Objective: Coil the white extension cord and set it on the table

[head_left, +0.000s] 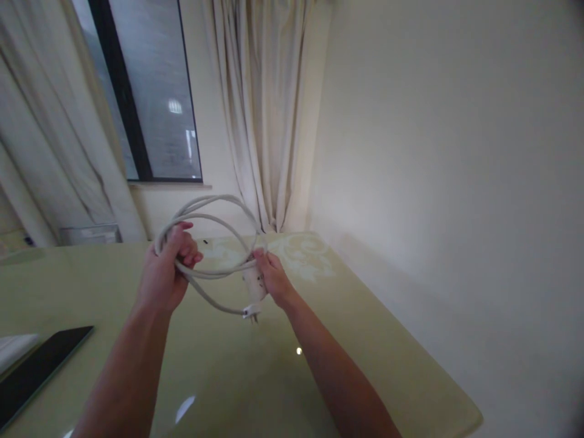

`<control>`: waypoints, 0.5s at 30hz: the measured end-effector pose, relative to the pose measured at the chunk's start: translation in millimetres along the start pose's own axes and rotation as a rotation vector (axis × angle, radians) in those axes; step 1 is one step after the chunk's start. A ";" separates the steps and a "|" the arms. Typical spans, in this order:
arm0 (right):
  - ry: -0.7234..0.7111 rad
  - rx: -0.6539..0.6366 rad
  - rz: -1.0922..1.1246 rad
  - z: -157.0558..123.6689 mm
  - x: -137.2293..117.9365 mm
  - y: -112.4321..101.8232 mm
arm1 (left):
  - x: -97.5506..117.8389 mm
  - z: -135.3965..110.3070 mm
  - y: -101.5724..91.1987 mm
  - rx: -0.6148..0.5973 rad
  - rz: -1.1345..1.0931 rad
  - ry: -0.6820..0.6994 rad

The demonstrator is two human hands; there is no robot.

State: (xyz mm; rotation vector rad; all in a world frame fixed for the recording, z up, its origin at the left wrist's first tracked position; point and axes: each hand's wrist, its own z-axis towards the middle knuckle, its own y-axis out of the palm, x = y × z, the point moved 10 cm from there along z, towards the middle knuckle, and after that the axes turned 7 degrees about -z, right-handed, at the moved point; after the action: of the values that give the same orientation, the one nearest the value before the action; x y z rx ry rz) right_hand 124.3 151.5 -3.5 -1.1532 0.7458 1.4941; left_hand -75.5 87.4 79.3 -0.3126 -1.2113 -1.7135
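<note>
A white power cable (207,210) is wound into a few loops and held up above a glossy pale green table (255,377). My left hand (166,271) is closed round the left side of the loops. My right hand (272,277) is closed on the right side of the loops and on a white socket block (254,285) there. The cable's plug (250,313) dangles just below that block, prongs pointing down.
A dark flat slab (36,371) and something white (13,350) lie at the table's left edge. Cream curtains (260,109) and a dark-framed window (146,91) stand behind the table. A plain wall (456,182) runs along the table's right edge.
</note>
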 end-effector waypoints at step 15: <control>0.059 0.765 0.660 -16.2 9.5 -89.0 | -116.6 -53.4 70.2 -0.064 -0.452 -0.505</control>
State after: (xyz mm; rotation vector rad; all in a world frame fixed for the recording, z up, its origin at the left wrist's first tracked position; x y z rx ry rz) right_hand 214.6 162.4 -7.3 -0.3688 1.6693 1.4601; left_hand 55.3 106.6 16.8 -0.5689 -1.6901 -2.1414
